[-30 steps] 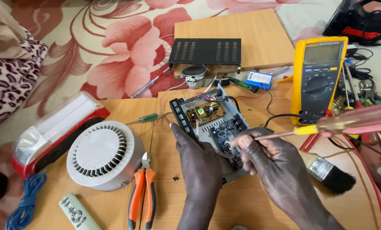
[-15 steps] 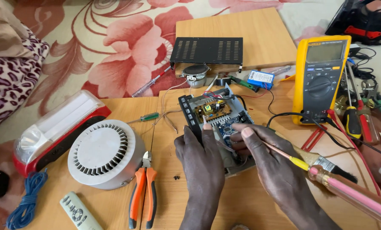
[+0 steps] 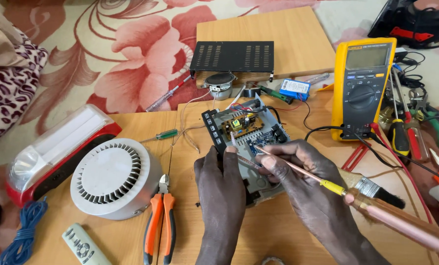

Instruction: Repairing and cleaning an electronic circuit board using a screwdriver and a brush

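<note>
An opened electronic device (image 3: 244,127) with a brown and a blue circuit board lies tilted on the wooden table (image 3: 190,147). My left hand (image 3: 224,181) grips its near left edge, thumb by the black button strip. My right hand (image 3: 298,176) pinches the thin metal shaft of a long soldering iron (image 3: 401,223) with a pink handle and yellow collar. Its tip rests on the blue board. The handle trails off to the lower right.
A yellow multimeter (image 3: 361,88) with leads stands to the right, above a paintbrush (image 3: 376,189) and several screwdrivers. Orange pliers (image 3: 160,225), a white round vented housing (image 3: 114,176), a red-and-white lantern (image 3: 57,147) and a remote (image 3: 82,245) lie left. A black vented cover (image 3: 231,56) and a speaker (image 3: 220,81) lie behind.
The soldering iron swung from lying level at the right to slanting down toward the lower right. Its tip came down onto the blue board. My left hand kept its grip.
</note>
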